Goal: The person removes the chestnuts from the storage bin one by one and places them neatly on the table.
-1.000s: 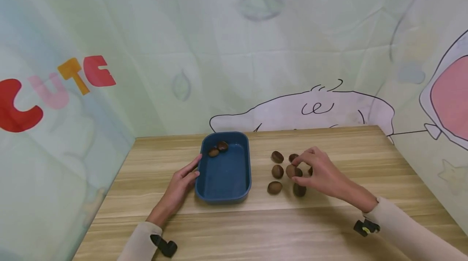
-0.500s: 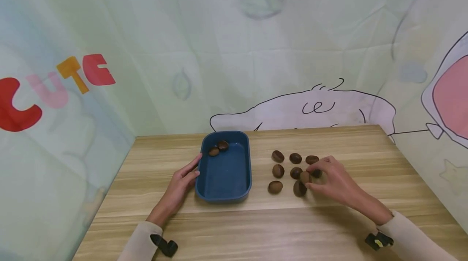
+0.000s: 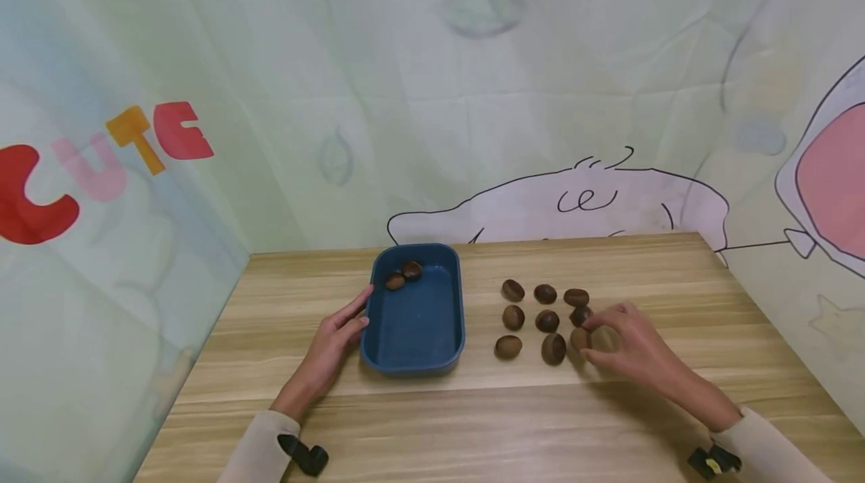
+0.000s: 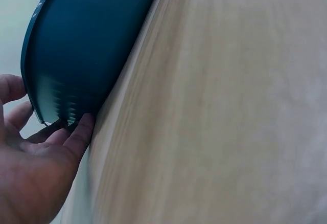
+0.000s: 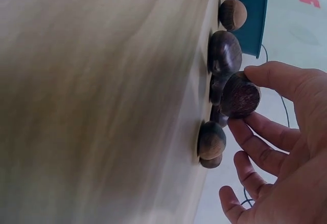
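Observation:
My right hand pinches a brown chestnut between thumb and fingers at the near right corner of a group of several chestnuts. In the right wrist view the held chestnut shows its rough base, with the thumb on one side and fingertips on the other. My left hand rests with extended fingers against the left wall of a blue tray. The left wrist view shows the fingertips touching the outside of the tray. Two chestnuts lie inside, at its far left corner.
Left of the held chestnut, the other chestnuts stand in rough rows on the wooden table, among them a dark chestnut in the middle. A printed curtain hangs behind the table's far edge.
My right hand has carried the pinched chestnut rightward and nearer, from above the middle of the group to its near right corner. My left hand and the tray stay in place.

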A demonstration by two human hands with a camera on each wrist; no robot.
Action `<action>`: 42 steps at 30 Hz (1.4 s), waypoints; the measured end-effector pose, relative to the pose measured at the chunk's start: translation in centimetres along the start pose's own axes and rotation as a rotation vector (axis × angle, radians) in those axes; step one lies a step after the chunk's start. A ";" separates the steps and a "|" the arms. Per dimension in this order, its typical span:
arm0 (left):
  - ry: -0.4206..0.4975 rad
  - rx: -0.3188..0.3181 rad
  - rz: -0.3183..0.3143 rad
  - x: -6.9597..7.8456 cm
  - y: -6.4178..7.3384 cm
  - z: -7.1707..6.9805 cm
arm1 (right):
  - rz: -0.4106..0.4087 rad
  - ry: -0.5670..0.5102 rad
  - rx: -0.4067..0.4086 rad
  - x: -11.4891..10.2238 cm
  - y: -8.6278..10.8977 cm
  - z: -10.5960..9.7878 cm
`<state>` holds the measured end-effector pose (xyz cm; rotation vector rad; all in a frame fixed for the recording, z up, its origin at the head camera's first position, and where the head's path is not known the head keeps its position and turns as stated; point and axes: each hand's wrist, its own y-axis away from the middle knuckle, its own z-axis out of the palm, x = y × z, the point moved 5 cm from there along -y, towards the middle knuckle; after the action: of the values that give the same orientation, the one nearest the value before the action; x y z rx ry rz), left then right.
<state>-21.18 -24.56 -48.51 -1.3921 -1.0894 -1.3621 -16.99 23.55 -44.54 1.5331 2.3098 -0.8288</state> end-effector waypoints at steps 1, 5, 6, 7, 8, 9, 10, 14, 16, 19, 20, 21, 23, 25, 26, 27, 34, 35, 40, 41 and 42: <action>0.002 -0.001 0.000 0.0 0.0 0.0 | -0.001 0.004 0.003 0.1 0.1 0.0; 0.006 -0.003 -0.001 -0.1 0.0 0.0 | 0.018 0.010 -0.001 0.6 0.6 0.1; 0.007 -0.003 -0.001 -0.1 0.0 0.0 | 0.028 0.010 -0.005 0.7 0.7 0.1; 0.008 -0.004 -0.002 -0.1 0.0 0.0 | 0.035 0.008 -0.008 0.8 0.8 0.1; 0.008 -0.004 -0.002 -0.1 0.0 0.0 | 0.040 0.007 -0.010 0.9 0.8 0.1; 0.008 -0.004 -0.002 0.0 0.0 0.0 | 0.042 0.008 -0.010 1.0 0.9 0.1; 0.009 -0.004 -0.003 0.0 0.0 0.0 | 0.042 0.011 -0.009 1.1 0.9 0.1; 0.004 -0.002 -0.004 0.0 0.0 0.0 | 0.023 0.024 -0.002 1.3 1.0 0.2; 0.000 -0.001 -0.004 0.0 0.1 0.0 | 0.022 0.027 -0.003 1.4 1.1 0.3; -0.001 -0.002 -0.005 0.1 0.1 0.0 | 0.032 0.027 -0.010 1.5 1.1 0.4; -0.001 -0.002 -0.006 0.1 0.1 0.0 | 0.035 0.028 -0.012 1.6 1.1 0.5; -0.001 -0.001 -0.007 0.1 0.1 -0.1 | 0.035 0.029 -0.014 1.6 1.1 0.5; 0.000 0.000 -0.009 0.1 0.1 -0.1 | 0.026 0.028 -0.017 1.5 1.0 0.4; 0.001 0.000 -0.010 0.1 0.1 -0.1 | 0.027 0.023 -0.018 1.3 0.8 0.2; 0.001 -0.001 -0.010 0.1 0.1 -0.1 | 0.032 0.019 -0.022 1.3 0.6 0.0; 0.000 -0.001 -0.009 0.1 0.1 -0.1 | 0.035 0.013 -0.022 1.2 0.4 -0.2; 0.002 0.001 -0.008 0.2 0.1 -0.2 | -0.002 -0.010 0.022 0.4 -1.3 -1.6; 0.003 -0.001 -0.007 0.2 0.1 -0.2 | -0.006 -0.012 0.025 0.2 -1.6 -1.6; 0.011 -0.007 -0.001 0.1 0.1 0.0 | -0.014 -0.029 -0.008 -1.0 -3.2 -1.5; 0.014 -0.008 0.001 0.1 0.1 0.0 | -0.018 -0.035 -0.019 -1.3 -3.6 -1.4; 0.017 -0.008 0.001 0.1 0.1 0.1 | -0.026 -0.038 -0.028 -1.5 -4.0 -1.3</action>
<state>-21.09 -24.53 -48.40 -1.3836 -1.0730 -1.3765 -19.84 21.98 -41.48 1.4662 2.3086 -0.8219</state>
